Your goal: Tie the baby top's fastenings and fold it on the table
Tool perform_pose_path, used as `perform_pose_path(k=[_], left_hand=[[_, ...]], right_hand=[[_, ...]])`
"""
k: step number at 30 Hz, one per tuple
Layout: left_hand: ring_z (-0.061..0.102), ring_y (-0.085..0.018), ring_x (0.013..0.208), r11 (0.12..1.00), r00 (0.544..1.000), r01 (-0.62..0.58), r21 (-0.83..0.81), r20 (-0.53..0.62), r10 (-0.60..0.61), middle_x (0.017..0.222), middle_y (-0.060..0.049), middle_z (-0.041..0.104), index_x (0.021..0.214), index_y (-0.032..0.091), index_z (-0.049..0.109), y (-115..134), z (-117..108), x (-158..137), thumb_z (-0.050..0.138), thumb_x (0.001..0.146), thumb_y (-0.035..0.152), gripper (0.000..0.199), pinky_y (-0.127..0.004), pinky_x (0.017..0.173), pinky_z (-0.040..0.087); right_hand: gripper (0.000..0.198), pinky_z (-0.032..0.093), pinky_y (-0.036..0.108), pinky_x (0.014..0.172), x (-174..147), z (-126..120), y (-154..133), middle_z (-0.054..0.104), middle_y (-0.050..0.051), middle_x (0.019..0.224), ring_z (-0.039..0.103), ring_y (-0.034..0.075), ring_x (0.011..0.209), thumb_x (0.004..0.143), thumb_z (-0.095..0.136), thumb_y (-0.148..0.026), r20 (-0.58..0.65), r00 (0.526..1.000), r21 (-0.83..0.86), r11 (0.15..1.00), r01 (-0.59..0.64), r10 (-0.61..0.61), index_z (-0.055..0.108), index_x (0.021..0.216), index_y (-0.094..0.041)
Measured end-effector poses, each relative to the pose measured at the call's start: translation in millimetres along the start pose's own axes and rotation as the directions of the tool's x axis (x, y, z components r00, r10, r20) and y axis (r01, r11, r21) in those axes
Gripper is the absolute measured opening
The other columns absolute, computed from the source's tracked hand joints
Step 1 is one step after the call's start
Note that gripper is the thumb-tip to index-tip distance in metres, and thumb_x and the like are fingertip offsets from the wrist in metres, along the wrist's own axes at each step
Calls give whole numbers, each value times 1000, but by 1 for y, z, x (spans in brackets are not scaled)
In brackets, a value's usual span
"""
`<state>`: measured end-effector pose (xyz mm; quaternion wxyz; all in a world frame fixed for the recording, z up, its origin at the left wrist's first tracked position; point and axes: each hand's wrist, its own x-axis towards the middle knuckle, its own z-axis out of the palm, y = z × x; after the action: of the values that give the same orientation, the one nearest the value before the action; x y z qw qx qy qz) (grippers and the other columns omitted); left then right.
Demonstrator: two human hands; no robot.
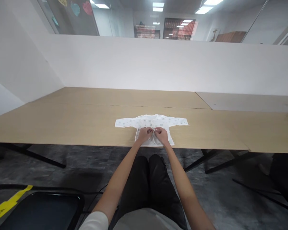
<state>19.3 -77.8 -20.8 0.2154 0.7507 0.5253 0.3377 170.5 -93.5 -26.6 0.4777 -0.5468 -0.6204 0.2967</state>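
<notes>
A small white baby shirt (146, 120) with a sparse grey print lies face up on the table, near its front edge. Both sleeves are spread out straight to the sides. At the middle of its front, my left hand (145, 134) pinches what looks like a thin white tie (154, 140) of the shirt. My right hand (161, 134) is closed in a pinch on the tie as well, just to the right, fingertips almost meeting those of the left. A loop of the tie hangs below the fingers. The exact crossing of the strands is too small to make out.
The wooden table (86, 121) runs across the view to a white wall (158, 64) with a window above. A grey panel (249, 100) adjoins it at the back right. A black chair (43, 210) with yellow tape (9, 204) stands at the lower left.
</notes>
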Motion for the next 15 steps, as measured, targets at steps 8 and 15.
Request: perform_pose_path(k=[8, 15], left_hand=[[65, -17, 83, 987, 1000, -18, -163, -18, 15, 87, -4, 72, 94, 18, 69, -6, 1, 0, 56, 81, 26, 20, -30, 82, 49], [66, -17, 79, 955, 998, 57, -291, -16, -64, 87, -3, 72, 97, 19, 68, -3, -4, -6, 54, 82, 28, 22, -28, 75, 50]], right_hand=[[27, 49, 27, 65, 1, 0, 0, 69, 3, 75, 61, 16, 64, 70, 52, -27, 33, 998, -6, 999, 44, -44, 66, 91, -17], [30, 47, 27, 67, -2, 6, -5, 65, 1, 74, 59, 16, 66, 73, 49, -21, 69, 993, -239, 965, 105, -91, 65, 98, -20]])
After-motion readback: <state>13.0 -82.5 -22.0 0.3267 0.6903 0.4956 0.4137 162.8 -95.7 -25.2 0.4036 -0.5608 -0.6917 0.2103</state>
